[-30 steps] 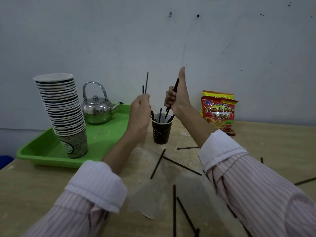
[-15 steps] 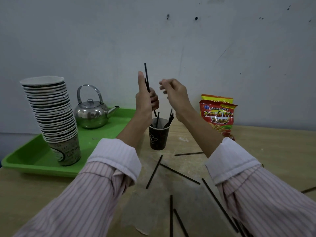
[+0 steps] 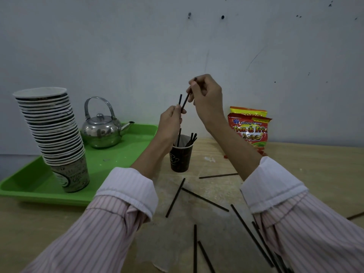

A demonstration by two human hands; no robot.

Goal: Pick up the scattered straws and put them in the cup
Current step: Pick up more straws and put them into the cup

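Step in hand: loading the cup, mid-insert.

- Left hand (image 3: 171, 120): fingers curled round an upright straw (image 3: 180, 99). The top pokes out above the fist. Below the fist a straw runs down into the cup (image 3: 180, 158), looks like the same one.
- Right hand (image 3: 207, 97): up and to the right of the left, thumb and fingertips pinching the top of a slanted straw (image 3: 185, 101). Its lower end meets the left fingers. Can't tell if the left grips it too.
- The cup sits on the worktop (image 3: 305, 174), directly under the left hand and between the forearms.

Next move, my read: let the upright straw go so it drops in, then swing the slanted one vertical over the rim and release. The cup is light and small-mouthed, so it needs a straight drop with no side push. Then go back down for the rest. Far from done.

Counts:
- Held straws: 2.
- Clump of straws (image 3: 192, 137) in the cup, at the rim on the right-hand side: three or four tips, too bunched to be sure.
- Loose straws (image 3: 175, 197) on the worktop: at least 8 visible below and between the forearms, more probably under the right sleeve (image 3: 295, 223).
- Left of the left arm: 1 green tray (image 3: 126, 150), 1 steel kettle (image 3: 101, 132), 1 stack of paper cups (image 3: 55, 134), too many rims to count.
- Right of the right forearm: 2 snack packets (image 3: 249, 133).
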